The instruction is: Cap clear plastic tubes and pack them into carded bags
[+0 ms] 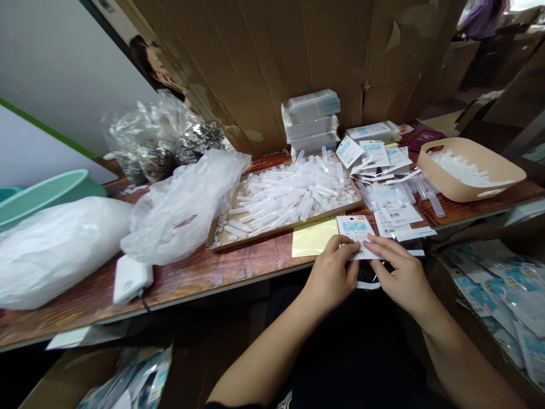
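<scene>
A white printed card package [356, 226] with blue pictures lies at the table's front edge. My left hand [334, 272] has its curled fingers on the package's lower left part. On its lower right side, my right hand [398, 272] presses with bent fingers. Both hands are closed on it from the two sides. A clear flap with a white strip [368, 285] hangs below, between the hands. Just left of the package is a yellow sheet [313, 238]. Behind it, a shallow cardboard tray [259, 241] holds a pile of clear plastic tubes [293, 190].
More printed packages [395, 204] lie at the right, beside a beige basin [468, 190] of white pieces. Stacked packs [313, 122] stand behind the tray. Plastic bags [183, 210] and a white box [133, 278] are at left. Two people are partly visible beyond.
</scene>
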`<state>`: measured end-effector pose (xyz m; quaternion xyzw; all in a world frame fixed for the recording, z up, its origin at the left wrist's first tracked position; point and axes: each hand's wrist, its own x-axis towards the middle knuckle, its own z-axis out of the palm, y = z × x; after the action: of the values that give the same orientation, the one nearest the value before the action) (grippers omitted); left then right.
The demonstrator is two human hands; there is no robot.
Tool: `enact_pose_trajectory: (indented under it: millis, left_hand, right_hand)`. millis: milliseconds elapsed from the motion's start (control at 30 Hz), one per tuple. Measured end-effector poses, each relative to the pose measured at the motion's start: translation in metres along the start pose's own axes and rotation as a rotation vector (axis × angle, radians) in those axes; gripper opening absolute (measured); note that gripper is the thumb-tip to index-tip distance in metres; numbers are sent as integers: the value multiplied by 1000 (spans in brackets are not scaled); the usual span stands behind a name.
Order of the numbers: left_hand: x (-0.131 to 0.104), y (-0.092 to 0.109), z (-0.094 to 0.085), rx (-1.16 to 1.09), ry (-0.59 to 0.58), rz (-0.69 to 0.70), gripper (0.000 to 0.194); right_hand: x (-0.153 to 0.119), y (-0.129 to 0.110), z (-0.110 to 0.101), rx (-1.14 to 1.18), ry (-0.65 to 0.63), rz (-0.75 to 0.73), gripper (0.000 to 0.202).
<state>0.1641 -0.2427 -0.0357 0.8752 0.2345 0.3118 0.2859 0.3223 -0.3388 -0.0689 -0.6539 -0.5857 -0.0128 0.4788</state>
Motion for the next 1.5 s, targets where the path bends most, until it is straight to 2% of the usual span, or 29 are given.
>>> enact_pose_trajectory:
  millis: [267,467,567,733,867,1000,1067,1167,1200,1300,1333,1400,1500]
  left_hand:
    - [-4,-5,1,-51,-33,-47,30]
    - [-5,-3,-7,-147,-64,-1,58]
    - [-7,3,-9,-140,9,33,51]
    - [-10,11,-12,-95,208,37,29]
    - [-9,11,-17,12,361,8,23]
    - [-2,9,-31,108,429,-27,19]
    - [2,8,-41,82,432,-40,15]
    - [7,5,-55,-16,432,-98,29]
    - [7,3,-59,-50,439,-129,32]
    - [4,-6,-64,-114,465,-216,32]
    - [2,-10,-65,-122,463,-242,31]
    - [-1,-19,-66,-124,439,-282,29]
    - [-3,-32,-69,-116,430,-329,28]
  right_hand:
    - [0,4,5,17,91,-4,29]
    - [7,-20,-5,49,132,-26,28]
    - [9,-33,-6,85,167,-11,28]
    - [12,-50,3,126,203,-9,30]
    - [17,-63,16,129,222,-67,26]
    - [40,-69,20,92,208,-168,24]
    - [67,-59,16,56,191,-232,24]
    - [127,-22,6,-15,273,-252,20]
    - [150,-6,2,-43,312,-214,20]
    - [213,42,-7,-218,264,67,27]
    - [228,55,-8,-234,257,101,28]
    - [250,75,-11,-269,235,174,28]
    - [265,92,-11,-327,194,266,29]
